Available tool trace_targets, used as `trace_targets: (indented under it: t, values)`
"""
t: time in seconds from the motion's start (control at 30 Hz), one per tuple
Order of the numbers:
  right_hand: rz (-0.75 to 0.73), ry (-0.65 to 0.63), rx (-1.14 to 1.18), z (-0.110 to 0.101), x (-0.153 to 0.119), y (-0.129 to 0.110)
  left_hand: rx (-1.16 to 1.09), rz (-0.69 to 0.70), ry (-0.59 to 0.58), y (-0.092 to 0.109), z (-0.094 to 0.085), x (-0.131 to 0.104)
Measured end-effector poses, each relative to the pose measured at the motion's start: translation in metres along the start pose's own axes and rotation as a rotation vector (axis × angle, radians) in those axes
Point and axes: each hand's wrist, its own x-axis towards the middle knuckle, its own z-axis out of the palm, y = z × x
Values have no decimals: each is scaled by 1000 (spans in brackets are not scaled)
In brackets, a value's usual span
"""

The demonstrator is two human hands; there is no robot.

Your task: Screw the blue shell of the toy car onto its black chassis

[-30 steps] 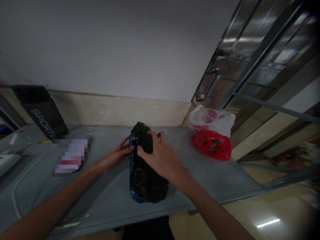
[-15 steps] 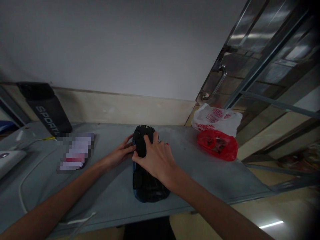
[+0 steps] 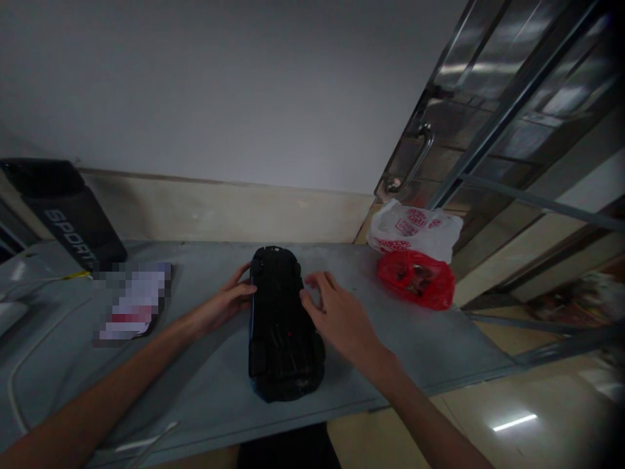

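Note:
A toy car [image 3: 283, 326] lies upside down on the grey table [image 3: 385, 352], its black underside up and a blue edge showing on the left. My left hand [image 3: 234, 298] holds the car's left side near the far end, thumb on its edge and some fingers hidden beside it. On the other side, my right hand [image 3: 342, 319] hovers just right of the car, fingers bent and apart, with nothing seen in them.
A black bottle [image 3: 73, 221] stands at the back left, beside a blurred-out phone-like item [image 3: 134, 299]. White cables [image 3: 22, 371] run along the left. A white bag [image 3: 415, 228] and a red bag [image 3: 417, 280] lie at the back right, near a metal rack [image 3: 508, 124].
My right hand has come off the car's underside and moved right, uncovering it. My left hand stays at the car's left side. The view has shifted slightly.

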Motion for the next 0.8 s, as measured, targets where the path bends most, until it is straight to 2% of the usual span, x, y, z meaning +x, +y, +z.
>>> trace_targets:
  t: [0.13,0.23,0.43,0.6,0.8]
  values:
    - [53,30,157,8,-19,62,37,-8,45,0,1,0]
    - [13,-16,174,12,-28,85,74,-10,42,-5,-5,3]
    - [-115,-92,40,20,-18,87,104,18,13,-13,-18,11]
    - [-149,-132,-69,24,-4,85,105,15,6,-13,-19,9]
    - [-175,-161,-151,21,-1,79,90,8,19,-13,-17,10]
